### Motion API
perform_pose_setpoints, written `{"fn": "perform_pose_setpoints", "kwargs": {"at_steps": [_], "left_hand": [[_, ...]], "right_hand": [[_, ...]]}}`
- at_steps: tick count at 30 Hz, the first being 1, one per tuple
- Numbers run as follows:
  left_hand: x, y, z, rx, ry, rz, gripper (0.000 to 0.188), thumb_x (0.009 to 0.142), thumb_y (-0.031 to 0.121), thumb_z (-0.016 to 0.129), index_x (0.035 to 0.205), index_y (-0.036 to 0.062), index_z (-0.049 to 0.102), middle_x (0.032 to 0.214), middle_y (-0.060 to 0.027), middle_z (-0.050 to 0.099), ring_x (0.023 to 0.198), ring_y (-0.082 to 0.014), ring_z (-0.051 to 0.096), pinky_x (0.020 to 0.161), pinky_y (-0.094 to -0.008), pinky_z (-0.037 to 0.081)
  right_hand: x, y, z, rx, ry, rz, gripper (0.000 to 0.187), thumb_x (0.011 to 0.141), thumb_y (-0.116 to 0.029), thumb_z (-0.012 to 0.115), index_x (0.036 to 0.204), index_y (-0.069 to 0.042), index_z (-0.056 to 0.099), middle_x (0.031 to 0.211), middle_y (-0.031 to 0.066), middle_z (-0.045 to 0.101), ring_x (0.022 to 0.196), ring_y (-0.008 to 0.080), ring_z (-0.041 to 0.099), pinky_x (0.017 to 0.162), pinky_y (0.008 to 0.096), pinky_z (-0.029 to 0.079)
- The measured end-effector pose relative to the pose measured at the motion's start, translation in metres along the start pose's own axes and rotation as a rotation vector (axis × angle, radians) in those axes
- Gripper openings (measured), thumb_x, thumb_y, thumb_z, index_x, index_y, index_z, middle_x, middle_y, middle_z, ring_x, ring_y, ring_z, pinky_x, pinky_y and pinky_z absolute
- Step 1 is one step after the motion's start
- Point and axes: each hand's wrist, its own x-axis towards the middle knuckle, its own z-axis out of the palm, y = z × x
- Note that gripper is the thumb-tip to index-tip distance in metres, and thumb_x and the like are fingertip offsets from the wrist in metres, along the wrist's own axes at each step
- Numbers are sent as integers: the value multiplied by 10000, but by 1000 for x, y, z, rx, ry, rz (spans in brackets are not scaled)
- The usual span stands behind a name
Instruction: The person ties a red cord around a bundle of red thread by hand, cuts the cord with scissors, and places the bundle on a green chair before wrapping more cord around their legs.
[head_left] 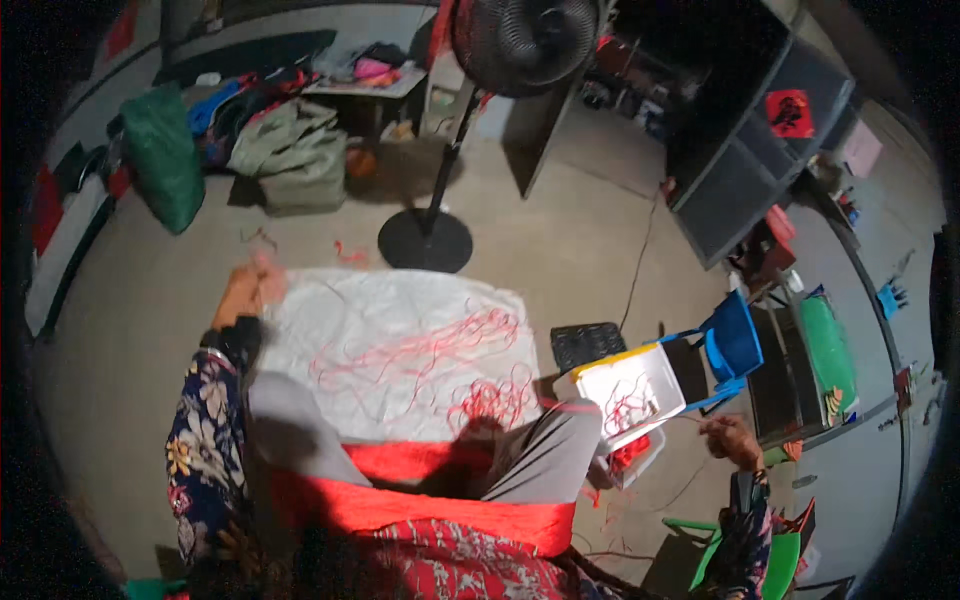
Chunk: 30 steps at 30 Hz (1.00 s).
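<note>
Sitting just past three o'clock from the middle of a crumpled white sheet [340, 300], a shallow white rectangular plastic box [665, 388] holds a loose tangle of thin red cord [628, 402]. Below it, towards four o'clock, a pale open container [650, 455] has bright red material in it, partly hidden by the box. A black perforated plastic piece [587, 345] lies at three, just beside the box, with a blue plastic chair [732, 340] farther out. At ten stands a full dark green sack [165, 165]; at eleven, a slumped grey-green fabric bag [292, 165], its contents not visible.

Long thin red strands [440, 348] stretch across the sheet from nine to two, and a denser red cord heap [492, 402] lies at four, near the edge. Beyond the far edge, at twelve, a strip of grey-brown floor [310, 240] runs to the round black fan base [425, 242]; wider floor spreads from eight to ten.

The left hand [252, 287] is at ten, by the sheet's corner, forearm reaching steeply forward; its fingers are blurred, so whether they pinch anything I cannot tell. The right hand [733, 442] is between three and four, well out past the box, arm extended and fingers curled; their grip is too dim to tell.
</note>
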Motion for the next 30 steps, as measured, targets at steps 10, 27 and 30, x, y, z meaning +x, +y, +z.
{"fn": "perform_pose_setpoints", "kwargs": {"at_steps": [10,27,30], "left_hand": [[-163,56,265,366,-686,162,366,894,311,575,737,-17,612,683,-135,642,588,-159,621,582,-256,502],[-174,125,11,560,-161,149,165,810,168,635,782,11,597,502,58,395,398,-39,341,383,-203,279],[-172,134,-72,693,-37,107,195,786,175,657,745,-13,624,506,19,440,409,-78,404,395,-225,328]], "right_hand": [[60,-225,326,514,-488,-352,183,944,-253,489,876,-84,462,563,-46,261,499,89,330,431,238,279],[272,-287,233,829,16,-577,94,887,-147,527,846,-75,483,588,-15,393,521,115,422,437,255,367],[300,-263,198,814,122,-628,123,894,-145,510,833,-45,474,601,-1,392,530,121,421,460,257,373]]}}
